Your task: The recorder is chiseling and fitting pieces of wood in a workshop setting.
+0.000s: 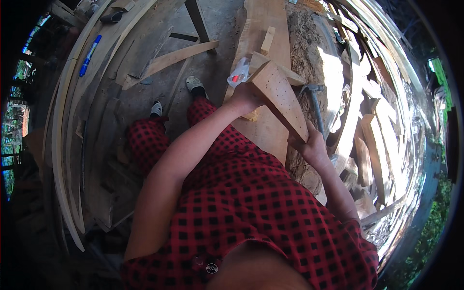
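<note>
A tapered wooden piece [279, 99] dotted with small dark spots is gripped by both hands: my left hand [247, 99] at its upper left end, my right hand [309, 147] at its lower right end. Behind it a shorter wooden piece [290, 76] and a small block [268, 39] lie on a wide plank [261, 142]. A white plastic bag [239, 69] with something red in it is just beside my left hand. A claw hammer [315, 108] rests on a rough log [307, 48], above my right hand.
Long wooden strips [72, 121] line the left side, with a blue pen-shaped item [89, 55] on them. A dark stand [198, 21] and a loose board [169, 60] are at the top. Scrap wood [377, 145] is piled at the right. My feet [195, 84] are on the floor.
</note>
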Tool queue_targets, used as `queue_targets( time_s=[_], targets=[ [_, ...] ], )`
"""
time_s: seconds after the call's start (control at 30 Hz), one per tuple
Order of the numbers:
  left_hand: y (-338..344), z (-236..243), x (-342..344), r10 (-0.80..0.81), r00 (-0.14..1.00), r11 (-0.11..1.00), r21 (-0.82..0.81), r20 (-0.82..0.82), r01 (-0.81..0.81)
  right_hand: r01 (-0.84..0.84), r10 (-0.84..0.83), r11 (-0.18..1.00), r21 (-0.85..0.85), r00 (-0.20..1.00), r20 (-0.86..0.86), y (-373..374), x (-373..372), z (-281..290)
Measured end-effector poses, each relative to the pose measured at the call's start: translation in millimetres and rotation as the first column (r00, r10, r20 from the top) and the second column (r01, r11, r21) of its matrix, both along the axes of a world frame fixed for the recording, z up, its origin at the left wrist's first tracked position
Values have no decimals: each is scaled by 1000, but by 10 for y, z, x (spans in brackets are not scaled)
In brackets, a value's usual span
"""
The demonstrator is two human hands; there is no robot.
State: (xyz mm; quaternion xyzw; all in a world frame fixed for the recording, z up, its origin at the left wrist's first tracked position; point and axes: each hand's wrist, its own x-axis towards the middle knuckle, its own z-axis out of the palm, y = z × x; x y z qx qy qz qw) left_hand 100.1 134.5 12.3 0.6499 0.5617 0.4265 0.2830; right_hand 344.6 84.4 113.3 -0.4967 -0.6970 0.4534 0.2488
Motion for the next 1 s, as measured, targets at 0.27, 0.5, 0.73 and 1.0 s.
queue_targets(
  time_s=[0.27, 0.5, 0.73, 1.0],
  targets=[
    [-91, 283, 26, -3, 997, 975, -222, -82, -15, 168, -179, 984, -61, 915, -362, -94, -15, 23],
    [-94, 0, -182, 27, 994, 973, -232, 102, -3, 39, -47, 997, -61, 991, -125, -13, -109, 141],
    [-62, 10, -146, 43, 999, 989, -141, -16, -45, -107, 104, 974, -201, 994, -24, 87, -66, -421],
    [-617, -229, -478, 135, 804, 991, -95, 579, -98, 188, -282, 831, -524, 954, -105, -185, -302, -739]
  ],
)
